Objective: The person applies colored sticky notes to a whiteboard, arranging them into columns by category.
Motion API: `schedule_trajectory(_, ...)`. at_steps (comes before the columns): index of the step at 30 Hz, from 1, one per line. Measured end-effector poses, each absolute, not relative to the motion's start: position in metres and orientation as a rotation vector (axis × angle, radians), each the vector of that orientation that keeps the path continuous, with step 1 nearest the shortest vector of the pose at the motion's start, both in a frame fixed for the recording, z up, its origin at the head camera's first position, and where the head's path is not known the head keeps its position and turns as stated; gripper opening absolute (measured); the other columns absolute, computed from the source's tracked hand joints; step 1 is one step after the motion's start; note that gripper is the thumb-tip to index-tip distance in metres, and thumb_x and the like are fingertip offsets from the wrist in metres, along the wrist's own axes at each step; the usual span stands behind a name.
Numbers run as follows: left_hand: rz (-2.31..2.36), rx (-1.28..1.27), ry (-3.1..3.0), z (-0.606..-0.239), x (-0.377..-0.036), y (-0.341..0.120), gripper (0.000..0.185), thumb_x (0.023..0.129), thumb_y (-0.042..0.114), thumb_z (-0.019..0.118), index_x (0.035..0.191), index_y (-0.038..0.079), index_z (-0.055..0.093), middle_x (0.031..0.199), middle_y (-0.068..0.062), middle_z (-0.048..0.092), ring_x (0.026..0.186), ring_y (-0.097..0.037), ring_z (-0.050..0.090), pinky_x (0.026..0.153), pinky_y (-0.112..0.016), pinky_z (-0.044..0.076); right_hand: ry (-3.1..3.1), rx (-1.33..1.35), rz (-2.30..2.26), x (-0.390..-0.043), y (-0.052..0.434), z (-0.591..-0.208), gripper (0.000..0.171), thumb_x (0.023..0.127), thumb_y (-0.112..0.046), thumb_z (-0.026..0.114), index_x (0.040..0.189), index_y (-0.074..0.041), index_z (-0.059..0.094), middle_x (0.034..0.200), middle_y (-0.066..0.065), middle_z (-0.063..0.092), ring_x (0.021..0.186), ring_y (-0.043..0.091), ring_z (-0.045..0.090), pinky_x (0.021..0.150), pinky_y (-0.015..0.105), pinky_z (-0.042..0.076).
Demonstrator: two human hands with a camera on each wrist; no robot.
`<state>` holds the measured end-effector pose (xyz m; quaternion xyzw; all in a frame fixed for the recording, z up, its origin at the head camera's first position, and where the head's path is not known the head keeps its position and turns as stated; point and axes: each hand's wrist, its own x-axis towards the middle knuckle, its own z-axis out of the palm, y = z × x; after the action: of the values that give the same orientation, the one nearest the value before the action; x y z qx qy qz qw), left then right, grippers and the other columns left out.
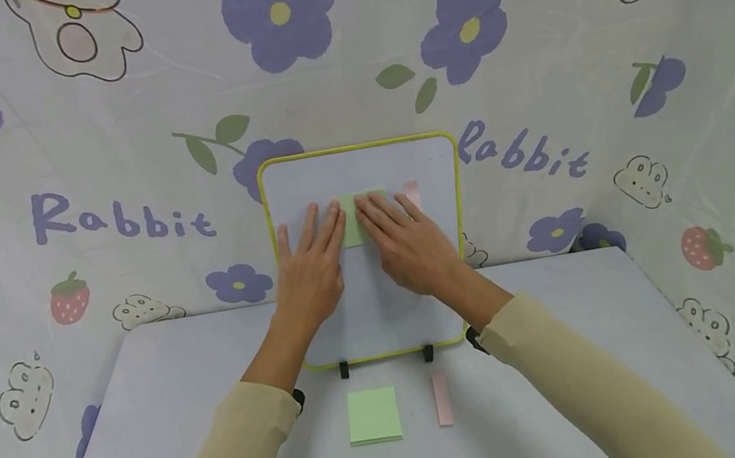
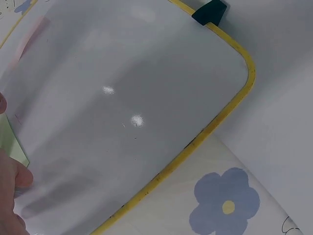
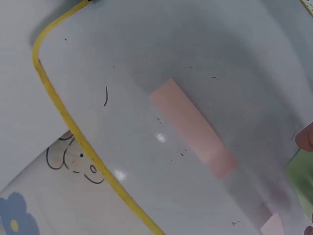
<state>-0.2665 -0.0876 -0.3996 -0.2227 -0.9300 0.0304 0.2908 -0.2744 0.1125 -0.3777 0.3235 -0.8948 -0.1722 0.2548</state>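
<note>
Both hands lie flat with straight fingers on the whiteboard (image 1: 382, 316): the left hand (image 1: 311, 271) and right hand (image 1: 409, 242) press a green note (image 1: 354, 223) near its top edge. A pink strip (image 1: 412, 193) sticks just right of the note. On the desk (image 1: 188, 421), below the board's bottom edge, sit a green pad (image 1: 373, 415) and a pink pad (image 1: 442, 399). Behind hangs a flowered cloth (image 1: 34, 155). The right wrist view shows pen marks on the board.

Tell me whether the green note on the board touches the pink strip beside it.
Apart. The head view shows bare whiteboard between the green note and the pink strip.
</note>
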Motion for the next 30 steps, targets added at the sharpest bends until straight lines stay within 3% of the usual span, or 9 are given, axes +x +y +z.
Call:
schedule_trajectory(14, 0.09, -0.586, -2.507, -0.402, -0.265, -0.088, 0.067, 0.094, 0.015, 0.059, 0.156, 0.012, 0.033, 0.164, 0.002, 0.025, 0.151, -0.024, 0.021, 0.111, -0.065, 0.024, -2.385, 0.811, -0.405, -0.279, 0.129, -0.38, 0.066, 0.094, -0.023, 0.062, 0.152, -0.002, 0.039, 0.16, 0.009, 0.032, 0.148, 0.028, 0.027, 0.12, 0.048, 0.018)
schedule_trajectory(23, 0.07, -0.572, -2.532, -0.402, -0.264, -0.087, 0.066, 0.096, 0.016, 0.057, 0.157, 0.012, 0.032, 0.164, 0.002, 0.023, 0.151, -0.024, 0.018, 0.112, -0.065, 0.023, -2.353, 0.801, -0.365, -0.279, 0.141, -0.382, 0.066, 0.091, -0.02, 0.065, 0.15, -0.002, 0.042, 0.159, 0.01, 0.035, 0.148, 0.029, 0.026, 0.118, 0.05, 0.022)
schedule_trajectory(30, 0.079, -0.596, -2.471, -0.403, -0.263, -0.084, 0.063, 0.095, 0.015, 0.057, 0.155, 0.008, 0.036, 0.162, -0.002, 0.028, 0.15, -0.025, 0.022, 0.112, -0.063, 0.025, -2.342, 0.804, -0.358, -0.278, 0.142, -0.383, 0.064, 0.092, -0.02, 0.062, 0.151, -0.002, 0.041, 0.159, 0.01, 0.036, 0.149, 0.028, 0.026, 0.118, 0.049, 0.021)
